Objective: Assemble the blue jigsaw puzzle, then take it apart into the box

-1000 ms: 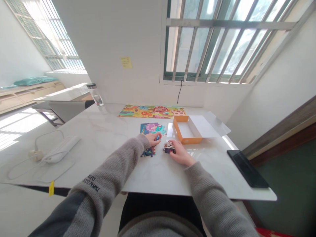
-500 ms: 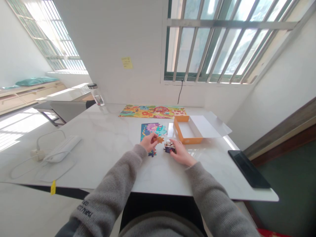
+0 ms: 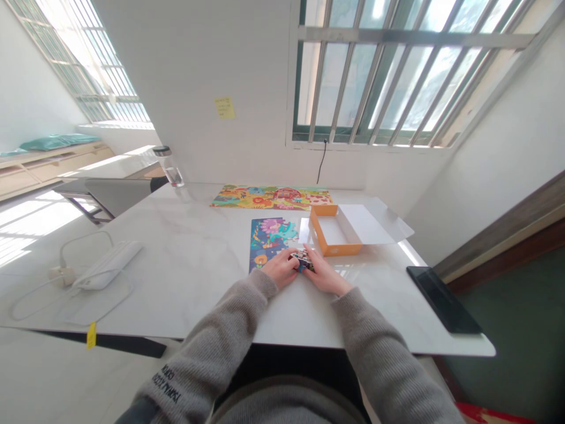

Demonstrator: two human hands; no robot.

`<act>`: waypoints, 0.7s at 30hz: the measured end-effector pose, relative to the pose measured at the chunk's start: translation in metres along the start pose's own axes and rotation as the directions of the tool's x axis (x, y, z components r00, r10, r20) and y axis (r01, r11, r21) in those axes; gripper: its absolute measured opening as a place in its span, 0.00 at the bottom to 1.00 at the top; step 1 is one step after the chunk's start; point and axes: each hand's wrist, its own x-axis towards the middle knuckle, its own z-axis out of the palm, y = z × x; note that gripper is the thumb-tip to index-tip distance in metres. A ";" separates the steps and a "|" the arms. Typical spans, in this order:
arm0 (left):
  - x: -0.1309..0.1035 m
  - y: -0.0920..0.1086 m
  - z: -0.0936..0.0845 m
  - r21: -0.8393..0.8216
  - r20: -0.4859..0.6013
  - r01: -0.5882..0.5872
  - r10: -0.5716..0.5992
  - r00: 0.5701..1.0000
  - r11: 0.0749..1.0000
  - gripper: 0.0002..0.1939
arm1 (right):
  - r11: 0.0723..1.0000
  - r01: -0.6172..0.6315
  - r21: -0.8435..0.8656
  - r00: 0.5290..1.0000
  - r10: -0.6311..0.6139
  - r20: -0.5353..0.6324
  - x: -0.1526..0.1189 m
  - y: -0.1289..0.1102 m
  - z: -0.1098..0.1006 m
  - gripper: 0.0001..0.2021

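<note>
Both hands meet at a small stack of jigsaw puzzle pieces (image 3: 302, 259) on the white table. My right hand (image 3: 324, 274) grips the stack from its right side. My left hand (image 3: 282, 268) is closed at the stack's left side, its fingertips on the pieces. Just left of the stack lies a partly assembled blue and purple jigsaw puzzle (image 3: 265, 238), with sea-like pictures and jagged edges on its right side. My left hand and wrist cover its lower right part.
Behind the puzzle lies a long colourful farm-animal picture (image 3: 247, 197). An orange open box (image 3: 329, 238) with a white flap stands at right. A black tablet (image 3: 441, 300) lies near the right edge. A bottle (image 3: 170, 168) and a white power strip (image 3: 108, 265) with cables are at left.
My left hand has moved right from over the puzzle to the stack. The orange piece seen in its fingers before no longer shows there. My right hand has stayed at the stack.
</note>
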 end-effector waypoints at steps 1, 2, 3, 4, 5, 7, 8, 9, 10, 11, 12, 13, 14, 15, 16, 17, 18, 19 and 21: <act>-0.001 0.000 0.000 -0.001 -0.001 -0.010 0.010 1.000 1.000 0.05 | 1.000 0.005 0.006 1.000 -0.005 0.005 0.000 0.000 -0.001 0.36; -0.002 0.001 0.000 0.002 -0.003 -0.019 0.019 1.000 1.000 0.04 | 1.000 0.008 0.008 1.000 -0.008 0.010 0.000 -0.001 -0.001 0.37; -0.003 0.001 -0.001 0.007 -0.007 -0.026 0.026 1.000 1.000 0.03 | 1.000 0.009 0.005 1.000 -0.009 0.015 -0.001 -0.001 -0.001 0.38; -0.003 0.001 -0.001 0.016 -0.006 -0.031 0.031 0.999 0.999 0.03 | 1.000 0.008 -0.001 1.000 -0.008 0.022 -0.001 -0.002 -0.001 0.39; -0.003 0.002 -0.001 0.029 -0.003 -0.033 0.033 0.999 0.999 0.04 | 1.000 0.005 -0.009 1.000 -0.005 0.026 -0.001 -0.002 0.000 0.40; -0.002 0.003 -0.001 0.057 0.010 -0.035 0.035 0.999 0.998 0.06 | 1.000 -0.007 -0.022 1.000 0.007 0.019 -0.001 -0.003 0.001 0.41; -0.002 0.003 -0.001 0.066 0.017 -0.038 0.037 0.999 0.997 0.06 | 1.000 -0.010 -0.022 1.000 0.010 0.006 0.000 -0.004 0.002 0.40; -0.002 0.003 -0.001 0.069 0.021 -0.041 0.040 0.999 0.997 0.05 | 1.000 -0.008 -0.020 1.000 0.008 -0.011 0.000 -0.004 0.003 0.39; -0.002 0.003 -0.002 0.068 0.018 -0.038 0.037 0.999 0.997 0.06 | 1.000 -0.002 -0.015 1.000 0.002 -0.029 0.000 -0.005 0.003 0.37; -0.002 0.002 -0.002 0.063 0.005 -0.024 0.023 1.000 0.998 0.06 | 1.000 0.006 -0.008 0.999 -0.006 -0.045 0.000 -0.005 0.003 0.36; -0.003 0.001 -0.003 0.059 -0.018 0.009 -0.008 1.000 0.998 0.06 | 1.000 0.014 -0.002 0.998 -0.014 -0.057 0.000 -0.005 0.004 0.35; -0.003 0.000 -0.003 0.058 -0.046 0.058 -0.055 0.997 0.997 0.07 | 1.000 0.023 0.005 0.998 -0.022 -0.063 0.000 -0.005 0.003 0.35; -0.004 -0.002 -0.004 0.060 -0.068 0.117 -0.112 0.991 0.991 0.07 | 0.999 0.030 0.010 0.997 -0.029 -0.066 0.000 -0.005 0.003 0.34; -0.004 -0.003 -0.005 0.066 -0.074 0.176 -0.171 0.982 0.982 0.06 | 0.999 0.037 0.015 0.997 -0.036 -0.067 0.000 -0.005 0.003 0.34; -0.004 -0.004 -0.006 0.076 -0.057 0.222 -0.218 0.974 0.972 0.05 | 0.999 0.044 0.018 0.997 -0.043 -0.067 0.000 -0.005 0.002 0.34; -0.004 -0.005 -0.007 0.092 -0.018 0.249 -0.248 0.969 0.964 0.03 | 0.999 0.052 0.017 0.997 -0.050 -0.066 0.001 -0.005 0.002 0.33; -0.004 -0.005 -0.007 0.109 0.031 0.258 -0.262 0.964 0.960 0.04 | 0.998 0.059 0.013 0.996 -0.058 -0.067 0.001 -0.005 0.003 0.34; -0.004 -0.004 -0.008 0.126 0.081 0.251 -0.262 0.962 0.960 0.05 | 0.998 0.066 0.003 0.995 -0.065 -0.070 0.001 -0.006 0.003 0.34; -0.002 -0.001 -0.008 0.149 0.147 0.218 -0.239 0.960 0.965 0.08 | 0.997 0.067 -0.034 0.994 -0.070 -0.081 0.001 -0.008 0.004 0.34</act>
